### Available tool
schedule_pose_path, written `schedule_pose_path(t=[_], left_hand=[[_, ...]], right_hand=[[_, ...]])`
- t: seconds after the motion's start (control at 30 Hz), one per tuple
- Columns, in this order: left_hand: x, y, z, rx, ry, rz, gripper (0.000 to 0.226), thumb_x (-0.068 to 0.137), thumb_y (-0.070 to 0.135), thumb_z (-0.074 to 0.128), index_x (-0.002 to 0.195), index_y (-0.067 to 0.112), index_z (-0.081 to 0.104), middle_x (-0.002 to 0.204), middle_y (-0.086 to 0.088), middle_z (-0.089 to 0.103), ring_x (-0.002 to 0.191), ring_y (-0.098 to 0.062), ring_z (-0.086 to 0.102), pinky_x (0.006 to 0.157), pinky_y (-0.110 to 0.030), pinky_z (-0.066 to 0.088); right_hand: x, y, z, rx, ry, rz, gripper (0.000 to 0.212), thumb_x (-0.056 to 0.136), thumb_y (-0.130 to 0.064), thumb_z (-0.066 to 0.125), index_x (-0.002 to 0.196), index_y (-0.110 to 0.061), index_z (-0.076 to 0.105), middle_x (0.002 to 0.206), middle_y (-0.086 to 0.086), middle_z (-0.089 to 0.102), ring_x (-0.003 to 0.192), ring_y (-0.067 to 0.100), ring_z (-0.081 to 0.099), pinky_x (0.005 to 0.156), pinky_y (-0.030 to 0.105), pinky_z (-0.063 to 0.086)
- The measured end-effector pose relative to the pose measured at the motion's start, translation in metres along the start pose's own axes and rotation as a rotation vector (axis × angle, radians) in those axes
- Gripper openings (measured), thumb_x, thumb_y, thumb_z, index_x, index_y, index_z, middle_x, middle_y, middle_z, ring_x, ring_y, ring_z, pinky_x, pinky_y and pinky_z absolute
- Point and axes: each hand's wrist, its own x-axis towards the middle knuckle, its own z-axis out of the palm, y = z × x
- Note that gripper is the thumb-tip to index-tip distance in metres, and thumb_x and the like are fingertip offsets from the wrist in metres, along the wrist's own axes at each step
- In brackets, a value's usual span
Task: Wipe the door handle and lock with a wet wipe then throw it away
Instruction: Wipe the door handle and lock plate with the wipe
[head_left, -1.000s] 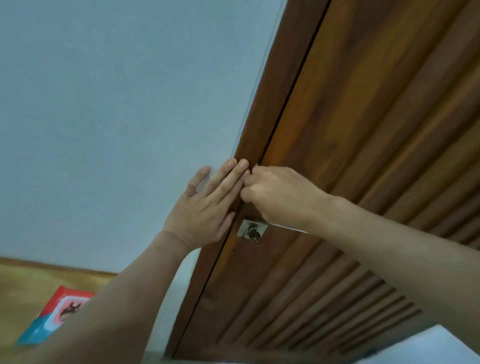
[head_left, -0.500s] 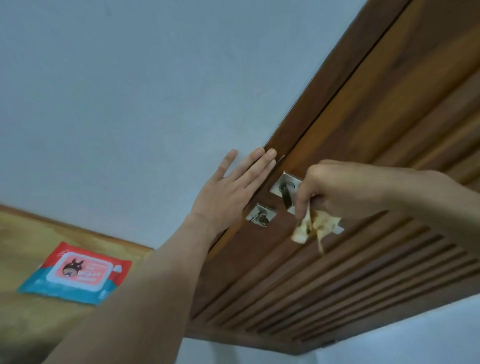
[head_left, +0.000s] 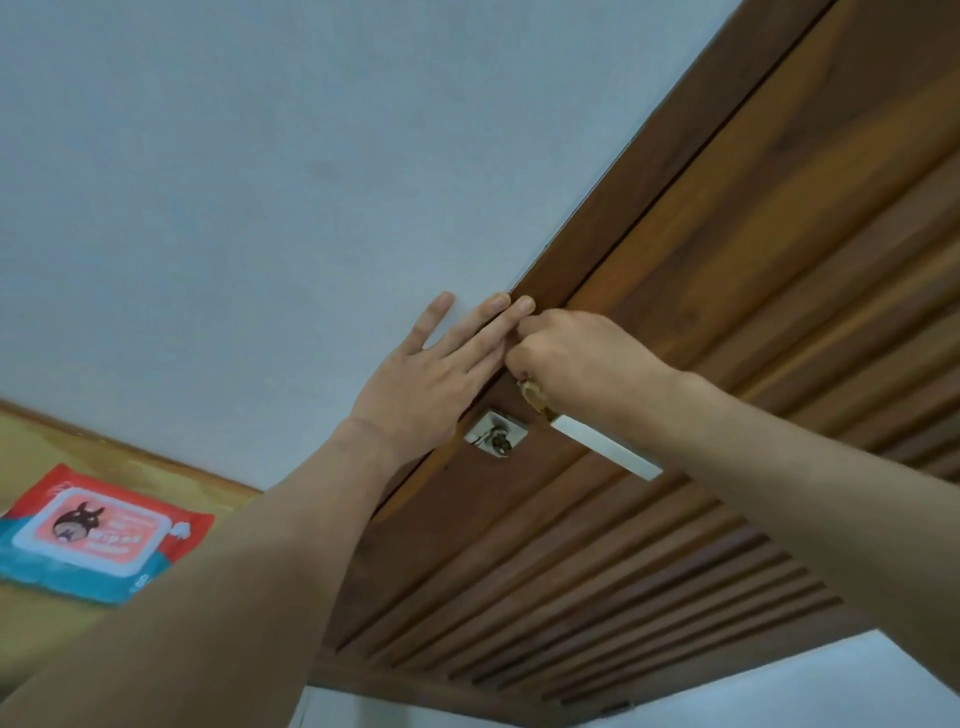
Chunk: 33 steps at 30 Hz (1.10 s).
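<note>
Two hands meet at mid-frame. The left hand lies flat on the wall and door frame, fingers straight. The right hand is curled round one crumpled wet wipe at the base of the one door handle. One lock sits just below them. One wipes packet lies at lower left.

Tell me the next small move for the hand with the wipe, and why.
Probably slide the right hand, which grips the soiled wet wipe at the handle's base, along the lever handle toward its bare free end. Then do the lock below, which sits uncovered. The left hand rests flat beside the door frame.
</note>
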Motion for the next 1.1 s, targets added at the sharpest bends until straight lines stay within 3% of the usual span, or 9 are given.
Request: schedule_pose_path(t=[0.17,0.23,0.3,0.37,0.43,0.6,0.8,0.93,1.1], left_hand=[[-0.001,-0.001,0.001,0.040,0.014,0.003,0.082,0.092,0.017,0.050,0.158,0.010,0.003,0.167,-0.003,-0.005,0.154,-0.020,-0.003,0.124,-0.050,0.008],[-0.001,0.000,0.001,0.034,0.013,-0.008,0.084,0.093,0.019,0.052,0.158,0.010,0.000,0.167,-0.003,-0.004,0.154,-0.020,-0.002,0.124,-0.050,0.008],[0.000,0.000,0.000,0.026,0.003,-0.008,0.083,0.094,0.020,0.051,0.158,0.010,-0.001,0.167,-0.003,-0.005,0.154,-0.020,-0.002,0.124,-0.050,0.008],[-0.001,0.001,-0.001,0.022,-0.013,-0.006,0.081,0.094,0.019,0.048,0.158,0.010,-0.001,0.167,-0.004,-0.006,0.154,-0.021,-0.003,0.124,-0.051,0.009],[0.000,0.002,-0.005,0.025,-0.029,-0.007,0.080,0.095,0.022,0.047,0.158,0.010,-0.001,0.167,-0.006,-0.007,0.154,-0.023,-0.005,0.123,-0.052,0.010],[0.001,0.010,-0.016,0.042,-0.098,-0.022,0.078,0.094,0.024,0.041,0.158,0.007,0.000,0.166,-0.010,-0.012,0.153,-0.025,-0.009,0.121,-0.057,0.011],[0.003,0.016,-0.025,0.071,-0.156,-0.048,0.082,0.091,0.027,0.044,0.157,0.006,0.000,0.166,-0.011,-0.012,0.153,-0.026,-0.009,0.120,-0.058,0.013],[0.007,0.023,-0.025,0.063,-0.151,-0.061,0.087,0.093,0.043,0.044,0.157,0.005,-0.002,0.165,-0.012,-0.014,0.153,-0.026,-0.010,0.120,-0.057,0.012],[0.006,0.027,-0.007,0.073,-0.165,-0.089,0.098,0.091,0.058,0.044,0.156,0.005,-0.006,0.165,-0.012,-0.016,0.153,-0.027,-0.012,0.121,-0.058,0.009]], right_hand=[[-0.014,-0.004,0.021,0.032,0.127,0.003,0.011,0.086,-0.010,0.059,0.083,-0.007,0.069,0.089,0.009,0.057,0.080,0.027,0.054,0.062,0.036,0.049],[-0.014,-0.009,0.023,0.064,0.076,-0.010,0.015,0.084,-0.013,0.054,0.070,-0.013,0.055,0.073,0.004,0.046,0.073,0.024,0.045,0.069,0.040,0.053],[-0.013,-0.007,0.016,0.106,-0.046,-0.007,0.015,0.084,-0.010,0.053,0.070,-0.010,0.053,0.075,-0.001,0.051,0.078,0.022,0.053,0.074,0.037,0.053],[-0.015,0.002,-0.001,0.269,-0.160,0.068,0.020,0.084,-0.008,0.056,0.081,-0.018,0.073,0.084,-0.003,0.069,0.086,0.019,0.064,0.076,0.035,0.056],[-0.022,0.015,-0.018,0.542,-0.227,0.195,0.025,0.082,-0.007,0.064,0.090,-0.028,0.075,0.086,-0.008,0.074,0.081,0.013,0.068,0.075,0.034,0.058],[-0.042,0.038,-0.017,0.901,-0.062,0.380,0.029,0.074,-0.002,0.077,0.087,-0.026,0.070,0.083,-0.008,0.074,0.075,0.010,0.067,0.079,0.038,0.058],[-0.056,0.042,-0.001,0.924,0.169,0.494,0.020,0.079,-0.006,0.075,0.084,-0.026,0.074,0.084,-0.006,0.072,0.079,0.010,0.067,0.069,0.030,0.058],[-0.050,0.042,0.006,0.776,0.275,0.463,0.022,0.087,-0.008,0.067,0.099,-0.025,0.074,0.084,-0.006,0.062,0.066,0.001,0.055,0.051,0.011,0.037],[-0.023,0.027,0.014,0.556,0.303,0.286,0.022,0.088,-0.003,0.058,0.099,-0.014,0.073,0.098,0.007,0.068,0.085,0.023,0.065,0.070,0.034,0.057]])
